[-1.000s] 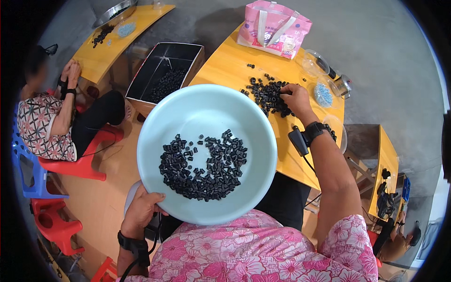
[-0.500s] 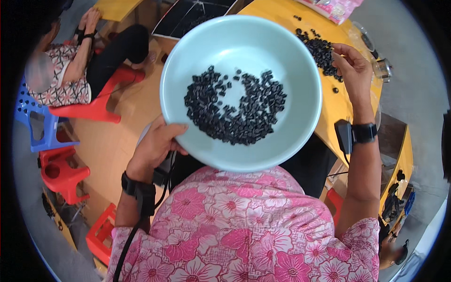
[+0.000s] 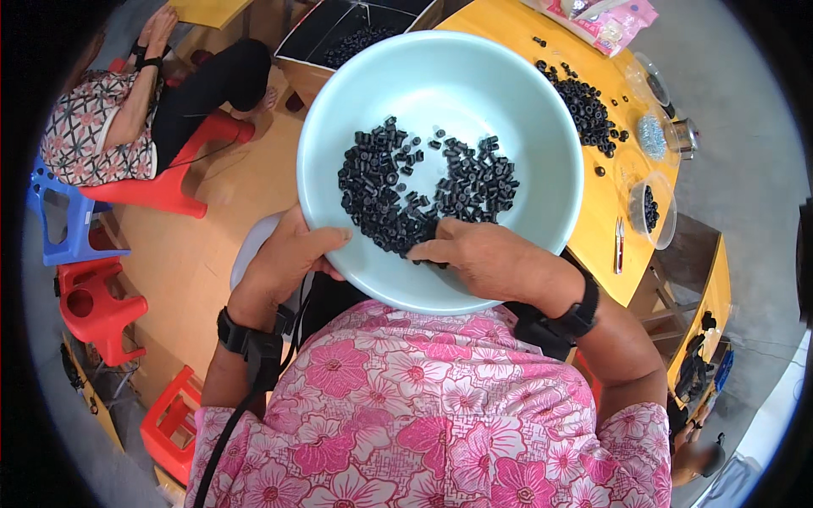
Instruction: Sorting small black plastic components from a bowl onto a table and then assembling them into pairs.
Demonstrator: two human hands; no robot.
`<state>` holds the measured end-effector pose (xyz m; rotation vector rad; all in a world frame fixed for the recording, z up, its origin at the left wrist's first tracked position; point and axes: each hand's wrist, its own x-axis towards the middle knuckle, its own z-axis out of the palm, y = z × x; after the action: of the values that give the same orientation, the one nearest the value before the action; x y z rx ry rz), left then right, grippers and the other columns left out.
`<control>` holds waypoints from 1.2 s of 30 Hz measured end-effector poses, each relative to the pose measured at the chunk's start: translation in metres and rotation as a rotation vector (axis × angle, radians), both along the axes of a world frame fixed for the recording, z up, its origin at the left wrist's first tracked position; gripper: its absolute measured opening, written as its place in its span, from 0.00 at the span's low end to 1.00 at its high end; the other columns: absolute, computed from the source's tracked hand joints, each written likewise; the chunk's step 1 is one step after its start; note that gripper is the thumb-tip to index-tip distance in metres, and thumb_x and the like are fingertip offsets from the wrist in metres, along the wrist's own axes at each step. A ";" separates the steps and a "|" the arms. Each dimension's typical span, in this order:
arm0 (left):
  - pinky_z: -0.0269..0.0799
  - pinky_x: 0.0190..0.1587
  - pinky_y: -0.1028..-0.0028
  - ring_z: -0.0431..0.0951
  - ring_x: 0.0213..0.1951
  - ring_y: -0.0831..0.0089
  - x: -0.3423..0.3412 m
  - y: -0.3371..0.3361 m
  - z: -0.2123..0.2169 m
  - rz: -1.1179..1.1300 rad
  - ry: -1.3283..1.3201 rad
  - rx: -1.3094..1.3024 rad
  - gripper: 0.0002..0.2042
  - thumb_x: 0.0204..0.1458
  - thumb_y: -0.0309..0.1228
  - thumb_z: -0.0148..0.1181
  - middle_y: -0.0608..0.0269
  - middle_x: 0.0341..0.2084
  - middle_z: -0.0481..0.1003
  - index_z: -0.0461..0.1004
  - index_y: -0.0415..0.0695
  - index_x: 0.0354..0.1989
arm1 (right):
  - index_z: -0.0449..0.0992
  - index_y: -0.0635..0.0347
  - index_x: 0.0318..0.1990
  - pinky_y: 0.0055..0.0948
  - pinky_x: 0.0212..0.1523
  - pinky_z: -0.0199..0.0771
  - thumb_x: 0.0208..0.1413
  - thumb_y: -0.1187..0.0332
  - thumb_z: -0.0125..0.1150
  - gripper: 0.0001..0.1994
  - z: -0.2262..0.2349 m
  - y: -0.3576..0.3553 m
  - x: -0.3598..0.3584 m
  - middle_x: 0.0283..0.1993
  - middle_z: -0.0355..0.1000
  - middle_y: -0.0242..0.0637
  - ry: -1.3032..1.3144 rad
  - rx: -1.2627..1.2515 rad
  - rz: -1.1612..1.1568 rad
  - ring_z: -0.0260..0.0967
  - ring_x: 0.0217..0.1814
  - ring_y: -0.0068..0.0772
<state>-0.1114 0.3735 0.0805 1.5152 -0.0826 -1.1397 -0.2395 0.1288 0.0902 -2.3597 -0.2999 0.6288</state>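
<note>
A wide pale blue basin (image 3: 542, 127) is held over my lap, slightly tilted. Many small black cylindrical parts (image 3: 373, 182), apparently with holes, lie in it in a curved heap. My left hand (image 3: 292, 258) grips the basin's left rim, thumb on the inside and fingers beneath. Inside the basin, my right hand (image 3: 491, 258) reaches into the near edge of the heap. Its thumb and forefinger are curled against several black parts; the other fingertips are hidden, so exactly what they hold is unclear.
On the yellow table (image 3: 610, 245) to the right lie a pile of black parts (image 3: 584, 110), tweezers (image 3: 619, 245), a clear tub (image 3: 656, 212) and a metal cup (image 3: 684, 138). A dark-lined box (image 3: 313, 38) stands behind the basin. Another person (image 3: 102, 127) sits at left on a red stool (image 3: 182, 182).
My right hand has left the pile on the table and come into the basin, down among the black parts. My left hand keeps its hold on the rim.
</note>
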 end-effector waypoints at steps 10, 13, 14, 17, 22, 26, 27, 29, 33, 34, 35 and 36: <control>0.79 0.28 0.77 0.80 0.33 0.73 0.002 -0.004 0.001 -0.034 -0.012 -0.054 0.22 0.53 0.30 0.58 0.57 0.39 0.77 0.64 0.36 0.55 | 0.79 0.54 0.48 0.40 0.47 0.73 0.48 0.85 0.51 0.22 -0.008 -0.066 0.029 0.41 0.72 0.47 -0.310 0.061 -0.492 0.72 0.44 0.52; 0.79 0.28 0.77 0.81 0.32 0.73 -0.002 -0.007 0.005 0.004 -0.002 -0.033 0.21 0.53 0.30 0.59 0.57 0.38 0.77 0.65 0.36 0.54 | 0.78 0.59 0.48 0.41 0.48 0.73 0.48 0.84 0.54 0.18 0.000 -0.071 0.027 0.43 0.72 0.48 -0.444 -0.157 -0.521 0.72 0.45 0.53; 0.79 0.28 0.77 0.81 0.32 0.73 -0.001 -0.006 0.004 0.009 -0.004 -0.033 0.21 0.53 0.30 0.59 0.57 0.38 0.77 0.65 0.36 0.54 | 0.78 0.59 0.48 0.41 0.48 0.73 0.48 0.84 0.54 0.18 -0.002 -0.071 0.028 0.43 0.72 0.48 -0.446 -0.156 -0.516 0.72 0.45 0.53; 0.79 0.28 0.77 0.80 0.32 0.73 -0.002 -0.005 0.002 -0.020 0.003 -0.056 0.21 0.53 0.30 0.59 0.57 0.38 0.77 0.65 0.35 0.53 | 0.75 0.60 0.51 0.42 0.48 0.73 0.47 0.83 0.57 0.20 -0.010 -0.069 0.022 0.46 0.71 0.47 -0.574 -0.336 -0.441 0.71 0.46 0.53; 0.78 0.28 0.77 0.80 0.31 0.73 -0.002 -0.004 0.003 -0.009 0.004 -0.047 0.23 0.51 0.31 0.60 0.57 0.37 0.76 0.64 0.34 0.54 | 0.72 0.59 0.55 0.43 0.48 0.74 0.46 0.82 0.59 0.25 -0.003 -0.059 0.017 0.45 0.71 0.47 -0.313 -0.619 -0.307 0.71 0.47 0.52; 0.78 0.28 0.77 0.80 0.31 0.72 -0.001 -0.007 0.004 0.006 -0.006 -0.032 0.24 0.51 0.30 0.60 0.56 0.37 0.76 0.63 0.34 0.55 | 0.72 0.59 0.54 0.43 0.47 0.73 0.47 0.83 0.57 0.23 0.010 -0.060 0.014 0.42 0.72 0.49 -0.162 -0.193 -0.456 0.72 0.46 0.54; 0.78 0.28 0.77 0.80 0.31 0.72 -0.001 -0.007 0.004 0.018 0.003 -0.046 0.24 0.52 0.31 0.60 0.56 0.37 0.76 0.63 0.34 0.55 | 0.72 0.58 0.54 0.41 0.47 0.74 0.46 0.83 0.59 0.24 0.011 -0.062 0.013 0.42 0.73 0.48 -0.242 -0.193 -0.505 0.72 0.46 0.53; 0.79 0.28 0.76 0.80 0.31 0.72 0.000 -0.007 0.003 0.031 0.011 -0.064 0.24 0.52 0.31 0.60 0.55 0.38 0.76 0.63 0.34 0.55 | 0.73 0.58 0.54 0.39 0.46 0.74 0.45 0.83 0.61 0.25 0.010 -0.068 0.011 0.42 0.74 0.46 -0.324 -0.195 -0.553 0.73 0.45 0.52; 0.78 0.27 0.77 0.80 0.30 0.72 -0.001 -0.001 0.003 -0.013 -0.003 -0.048 0.23 0.52 0.30 0.59 0.55 0.37 0.76 0.63 0.33 0.55 | 0.77 0.58 0.49 0.40 0.47 0.73 0.44 0.82 0.61 0.21 0.005 -0.072 0.004 0.41 0.73 0.47 -0.314 -0.398 -0.308 0.72 0.44 0.53; 0.78 0.27 0.77 0.79 0.30 0.72 0.001 -0.002 0.002 -0.031 -0.007 -0.041 0.23 0.52 0.30 0.59 0.55 0.36 0.76 0.63 0.33 0.54 | 0.78 0.58 0.47 0.40 0.47 0.73 0.43 0.82 0.61 0.20 0.006 -0.069 0.004 0.41 0.72 0.48 -0.245 -0.424 -0.193 0.72 0.44 0.53; 0.78 0.27 0.77 0.79 0.30 0.72 0.002 -0.003 -0.001 -0.030 -0.024 -0.052 0.23 0.52 0.30 0.59 0.55 0.36 0.76 0.63 0.33 0.54 | 0.78 0.58 0.47 0.40 0.48 0.73 0.41 0.82 0.63 0.21 0.009 -0.060 0.004 0.40 0.72 0.46 -0.185 -0.396 -0.196 0.72 0.43 0.53; 0.77 0.27 0.78 0.79 0.30 0.73 0.000 -0.003 -0.003 -0.021 0.011 -0.071 0.22 0.52 0.30 0.59 0.55 0.35 0.76 0.63 0.33 0.54 | 0.77 0.58 0.48 0.39 0.48 0.73 0.41 0.84 0.62 0.23 0.007 -0.055 0.000 0.42 0.71 0.46 -0.167 -0.291 -0.170 0.72 0.43 0.52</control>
<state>-0.1112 0.3704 0.0773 1.4483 -0.1304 -1.1499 -0.2391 0.0742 0.0970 -2.6885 -0.0814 0.4168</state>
